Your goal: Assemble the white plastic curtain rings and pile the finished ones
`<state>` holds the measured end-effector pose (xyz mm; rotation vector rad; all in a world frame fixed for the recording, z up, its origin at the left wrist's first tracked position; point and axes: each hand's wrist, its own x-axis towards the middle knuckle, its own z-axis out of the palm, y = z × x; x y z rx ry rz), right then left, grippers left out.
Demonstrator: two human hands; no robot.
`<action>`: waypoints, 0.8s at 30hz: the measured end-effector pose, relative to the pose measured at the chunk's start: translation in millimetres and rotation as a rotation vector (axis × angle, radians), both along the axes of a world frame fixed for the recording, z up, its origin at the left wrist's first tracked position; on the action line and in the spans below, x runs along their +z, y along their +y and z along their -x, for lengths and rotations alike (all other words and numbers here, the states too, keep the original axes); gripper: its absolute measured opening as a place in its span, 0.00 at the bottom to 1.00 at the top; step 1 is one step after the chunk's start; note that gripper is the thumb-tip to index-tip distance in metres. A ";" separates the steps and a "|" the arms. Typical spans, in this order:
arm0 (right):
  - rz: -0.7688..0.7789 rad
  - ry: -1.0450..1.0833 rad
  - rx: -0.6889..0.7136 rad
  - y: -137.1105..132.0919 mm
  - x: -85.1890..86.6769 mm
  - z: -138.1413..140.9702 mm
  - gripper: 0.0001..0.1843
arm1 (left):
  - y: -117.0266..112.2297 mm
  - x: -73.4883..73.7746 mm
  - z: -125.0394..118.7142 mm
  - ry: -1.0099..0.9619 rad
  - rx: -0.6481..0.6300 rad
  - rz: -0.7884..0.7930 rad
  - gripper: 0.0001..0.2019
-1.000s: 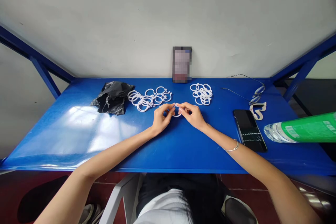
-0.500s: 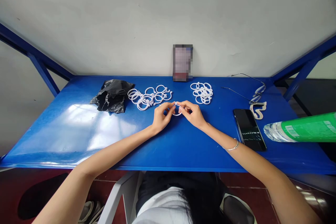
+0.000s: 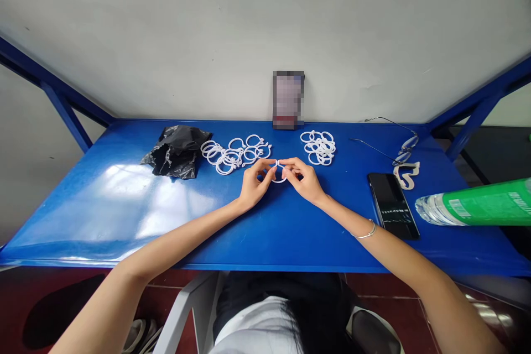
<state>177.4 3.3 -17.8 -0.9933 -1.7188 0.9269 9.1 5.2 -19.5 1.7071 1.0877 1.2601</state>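
Note:
My left hand [image 3: 253, 187] and my right hand [image 3: 303, 180] meet over the middle of the blue table [image 3: 124, 199]. Both pinch one white plastic ring [image 3: 279, 179] at its top, fingertips pressed together there. Behind my left hand lies a spread of several white rings [image 3: 234, 155]. A tighter heap of white rings [image 3: 318, 147] sits behind my right hand. A thin bracelet circles my right wrist.
A crumpled black plastic bag [image 3: 176, 150] lies at the back left. At the right are a dark phone [image 3: 392, 205], a cream-coloured clip [image 3: 407, 175], glasses [image 3: 396, 141] and a lying bottle with a green label [image 3: 477, 207]. A small blurred card [image 3: 287, 99] leans on the wall.
Both hands stay pinched on the ring in the same spot. Only the view has shifted slightly.

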 end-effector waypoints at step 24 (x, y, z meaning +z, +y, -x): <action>0.195 0.193 0.056 2.9 -1.3 2.3 0.16 | 3.0 -0.2 1.0 -0.118 -0.121 0.114 0.11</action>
